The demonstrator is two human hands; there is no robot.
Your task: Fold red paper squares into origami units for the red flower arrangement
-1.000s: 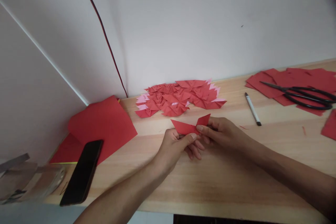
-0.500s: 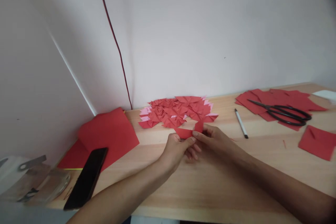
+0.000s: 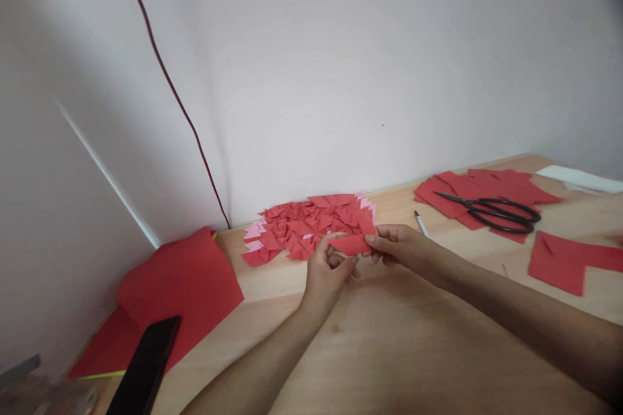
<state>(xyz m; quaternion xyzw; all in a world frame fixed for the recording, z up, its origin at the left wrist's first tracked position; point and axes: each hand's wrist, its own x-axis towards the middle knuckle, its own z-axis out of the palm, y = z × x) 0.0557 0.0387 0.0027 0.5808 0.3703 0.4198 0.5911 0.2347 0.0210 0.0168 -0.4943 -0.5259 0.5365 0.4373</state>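
Note:
Both hands hold one small folded piece of red paper [image 3: 351,245] above the table, one part of it standing up at its right end. My left hand [image 3: 329,269] grips the left end, fingers curled beneath it. At the right end, my right hand [image 3: 392,244] pinches the paper between thumb and fingers. Just behind the hands lies a pile of folded red and pink paper pieces [image 3: 287,224], partly hidden by the held piece.
Large red sheets [image 3: 195,292] with a black phone-like slab [image 3: 148,363] lie at left. At right are black-handled scissors [image 3: 506,213] on red paper pieces [image 3: 511,185], a white pen [image 3: 421,224] and a red square [image 3: 557,266]. A dark cord [image 3: 182,110] hangs along the wall.
The view has shifted, so the table things sit further left. My left hand has let its fingers turn slightly, and the held paper shows a broader face. Both hands still grip it.

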